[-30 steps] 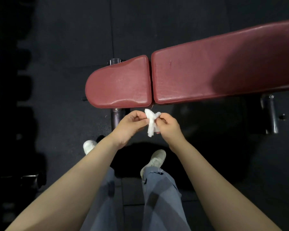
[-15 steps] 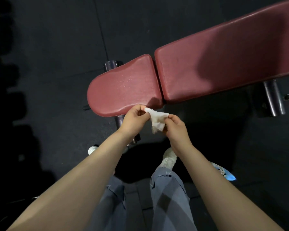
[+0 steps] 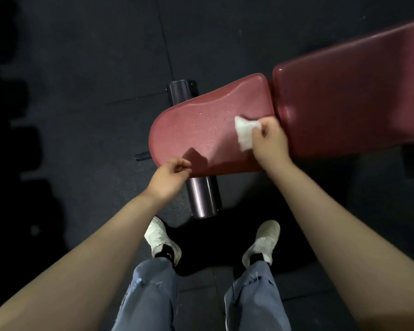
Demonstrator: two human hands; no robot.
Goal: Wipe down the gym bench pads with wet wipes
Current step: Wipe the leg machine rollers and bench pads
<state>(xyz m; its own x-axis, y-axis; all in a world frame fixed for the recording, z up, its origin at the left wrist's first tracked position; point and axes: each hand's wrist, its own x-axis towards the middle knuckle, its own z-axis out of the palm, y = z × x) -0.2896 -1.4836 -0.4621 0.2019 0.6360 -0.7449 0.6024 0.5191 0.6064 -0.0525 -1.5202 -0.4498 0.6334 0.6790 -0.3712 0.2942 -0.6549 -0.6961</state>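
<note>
Far left, the dark rubber floor (image 3: 86,75) lies open, with only dim black shapes along the frame's edge, too dark to identify. A floor seam runs diagonally toward the metal frame tube (image 3: 182,90) that pokes out beyond the seat's far edge; a second, thicker tube (image 3: 202,197) emerges under the near edge, and a small peg (image 3: 141,156) sticks out at the seat's rounded left end.

The left hand (image 3: 169,179) hovers at the near-left rim of the seat pad (image 3: 191,130), fingers loosely curled with thumb and fingertips close together, holding nothing. The maroon seat pad's rounded nose points left; droplets speckle its middle. Its near edge sits just above the person's white shoes (image 3: 161,237) and blue jeans (image 3: 151,295), so standing room there is tight.

Further right, the white wet wipe (image 3: 244,132) lies bunched on the seat pad near its right end, pressed flat by the right hand (image 3: 269,142), whose fingers are closed over the wipe's right side. Just beyond the knuckles runs the narrow gap between the seat pad and the long back pad (image 3: 349,103), which rises toward the upper right and leaves the frame. Under its near edge the floor is in shadow.

No readable writing or brand marks show on the surface, wipe or shoes.
</note>
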